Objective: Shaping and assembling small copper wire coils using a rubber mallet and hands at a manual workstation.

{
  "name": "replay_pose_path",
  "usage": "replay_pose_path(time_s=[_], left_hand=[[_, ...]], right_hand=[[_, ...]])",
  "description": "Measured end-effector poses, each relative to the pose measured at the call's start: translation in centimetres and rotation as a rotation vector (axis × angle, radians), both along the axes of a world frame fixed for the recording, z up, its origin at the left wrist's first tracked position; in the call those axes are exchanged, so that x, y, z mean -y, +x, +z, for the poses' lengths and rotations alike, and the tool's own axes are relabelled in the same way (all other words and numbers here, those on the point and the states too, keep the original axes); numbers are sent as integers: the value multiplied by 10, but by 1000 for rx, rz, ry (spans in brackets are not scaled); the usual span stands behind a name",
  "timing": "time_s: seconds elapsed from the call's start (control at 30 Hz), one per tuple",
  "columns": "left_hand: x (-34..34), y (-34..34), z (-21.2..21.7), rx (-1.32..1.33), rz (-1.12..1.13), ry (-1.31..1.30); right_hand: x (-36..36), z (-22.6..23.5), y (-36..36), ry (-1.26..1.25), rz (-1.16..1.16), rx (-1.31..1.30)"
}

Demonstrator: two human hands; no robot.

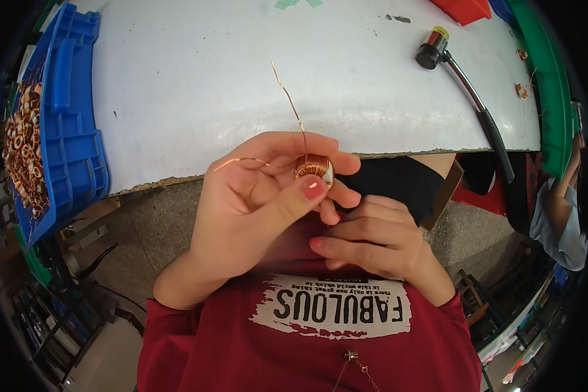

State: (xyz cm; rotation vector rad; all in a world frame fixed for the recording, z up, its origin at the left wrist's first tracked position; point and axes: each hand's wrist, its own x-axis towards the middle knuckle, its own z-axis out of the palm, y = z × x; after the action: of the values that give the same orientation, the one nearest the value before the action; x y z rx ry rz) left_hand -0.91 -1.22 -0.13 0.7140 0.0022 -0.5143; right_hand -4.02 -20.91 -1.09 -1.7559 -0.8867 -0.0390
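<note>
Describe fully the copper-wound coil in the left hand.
The copper-wound coil is a rounded body wrapped in close-set, glossy copper-coloured wire, with a whitish part at its right. One thin lead, slightly bent, extends up from it; another copper wire juts leftward, its join hidden. The left hand pinches the coil, its thumb partly covering it, near the white tabletop.

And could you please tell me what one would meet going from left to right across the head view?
Blue bin, left hand holding a copper-wound ring, right hand, two-faced hammer, green bin.
</note>
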Motion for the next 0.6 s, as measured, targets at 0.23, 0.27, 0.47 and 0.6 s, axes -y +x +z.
replay_pose_path(time_s=[0.23, 0.27, 0.47, 0.6], left_hand=[[7, -1, 20, 117, -15, 264], [9, -3, 23, 106, -1, 253], [10, -17, 18, 204, -93, 304], [3, -15, 20, 98, -253, 235]], right_hand=[[7, 4, 20, 110, -188, -77], [8, 10, 26, 144, -302, -210], [6, 33, 79, 216, 61, -1064], [-7, 15, 94, 267, 706, -974]])
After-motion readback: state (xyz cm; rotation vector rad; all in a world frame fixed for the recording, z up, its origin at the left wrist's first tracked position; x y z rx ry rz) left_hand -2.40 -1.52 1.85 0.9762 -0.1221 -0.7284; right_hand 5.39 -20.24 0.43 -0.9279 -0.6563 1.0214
